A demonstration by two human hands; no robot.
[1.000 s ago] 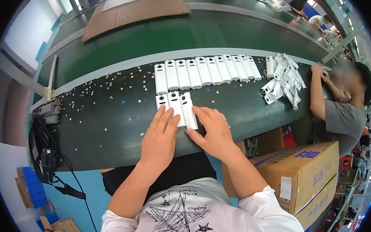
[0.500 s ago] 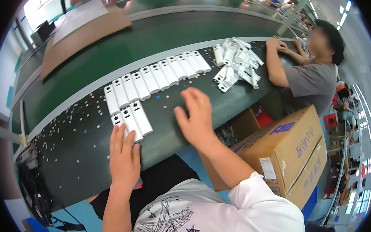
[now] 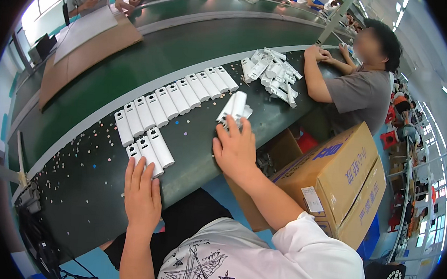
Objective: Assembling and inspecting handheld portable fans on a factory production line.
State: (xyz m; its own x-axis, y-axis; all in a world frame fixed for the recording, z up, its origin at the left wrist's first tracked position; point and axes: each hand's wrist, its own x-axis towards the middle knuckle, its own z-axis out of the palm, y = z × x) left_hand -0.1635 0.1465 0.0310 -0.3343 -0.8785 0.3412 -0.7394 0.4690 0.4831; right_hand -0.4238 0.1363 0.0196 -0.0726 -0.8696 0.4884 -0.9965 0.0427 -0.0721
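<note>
While the left hand [image 3: 140, 196] rests flat, fingers together, touching three white plastic casings [image 3: 150, 149], the right hand [image 3: 236, 149] pinches two more casings [image 3: 234, 107] off the dark workbench [image 3: 81, 202].

right hand [image 3: 235, 149] grips white plastic pieces [image 3: 234, 108]; left hand [image 3: 140, 196] rests by short row [image 3: 150, 150].
</note>
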